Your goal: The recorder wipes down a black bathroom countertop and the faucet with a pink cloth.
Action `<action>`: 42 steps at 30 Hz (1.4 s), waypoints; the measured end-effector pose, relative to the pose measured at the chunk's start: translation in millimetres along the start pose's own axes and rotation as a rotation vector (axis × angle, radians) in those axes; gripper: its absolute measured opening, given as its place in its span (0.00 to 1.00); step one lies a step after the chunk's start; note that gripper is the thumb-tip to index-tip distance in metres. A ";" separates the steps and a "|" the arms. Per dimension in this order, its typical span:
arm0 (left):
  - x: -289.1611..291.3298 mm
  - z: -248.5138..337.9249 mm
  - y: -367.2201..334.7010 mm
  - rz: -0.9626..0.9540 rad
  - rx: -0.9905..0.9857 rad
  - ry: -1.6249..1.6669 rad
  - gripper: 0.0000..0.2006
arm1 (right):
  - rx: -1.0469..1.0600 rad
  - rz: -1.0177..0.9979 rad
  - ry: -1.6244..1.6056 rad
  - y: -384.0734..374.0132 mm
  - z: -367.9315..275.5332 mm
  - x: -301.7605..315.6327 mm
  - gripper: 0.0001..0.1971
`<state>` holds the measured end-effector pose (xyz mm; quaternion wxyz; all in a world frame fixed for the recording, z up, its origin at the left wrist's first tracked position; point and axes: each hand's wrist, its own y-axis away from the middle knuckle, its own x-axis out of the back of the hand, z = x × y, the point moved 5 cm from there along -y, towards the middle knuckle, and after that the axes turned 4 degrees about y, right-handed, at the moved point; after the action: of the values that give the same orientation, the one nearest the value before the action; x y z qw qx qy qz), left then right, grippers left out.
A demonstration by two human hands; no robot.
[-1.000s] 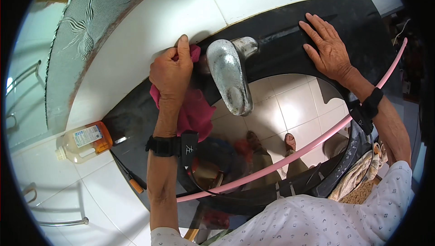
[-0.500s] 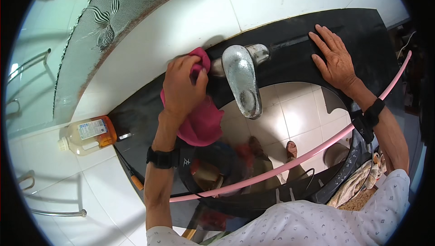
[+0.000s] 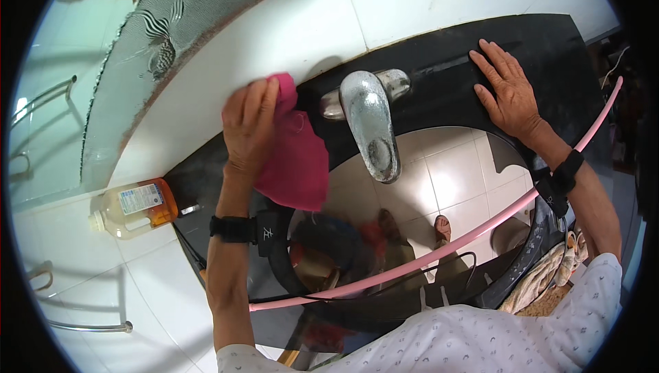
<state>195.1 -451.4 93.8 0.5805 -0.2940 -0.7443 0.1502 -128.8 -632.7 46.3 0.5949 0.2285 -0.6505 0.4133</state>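
Observation:
My left hand [image 3: 247, 122] is closed on a bunched pink cloth [image 3: 295, 163] at the back left of the black countertop [image 3: 453, 88]. Part of the cloth hangs loose toward the oval opening in the counter. Just right of the cloth stands a worn metal faucet [image 3: 367, 119], its broad spout pointing toward me over the opening. My right hand [image 3: 508, 95] lies flat on the counter's right side, fingers spread, holding nothing.
A pink hose [image 3: 419, 260] crosses the front of the opening. At the left, a bottle of orange liquid [image 3: 141, 205] lies against the tiles. Floor tiles [image 3: 449, 167] show through the opening. A crumpled patterned towel [image 3: 542, 277] hangs at the right front. A mirror [image 3: 62, 112] fills the upper left.
My left hand has slid left along the back of the counter with the cloth, away from the faucet, uncovering the faucet's left end. The right hand stays in place.

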 end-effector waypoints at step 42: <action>-25.2 29.9 -42.3 0.082 0.566 0.276 0.07 | -0.035 -0.013 -0.011 0.0 4.5 -2.6 0.24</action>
<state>159.3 -496.4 89.8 0.7282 -0.1682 -0.5748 0.3333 -130.9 -636.9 44.0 0.5979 0.2248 -0.6592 0.3968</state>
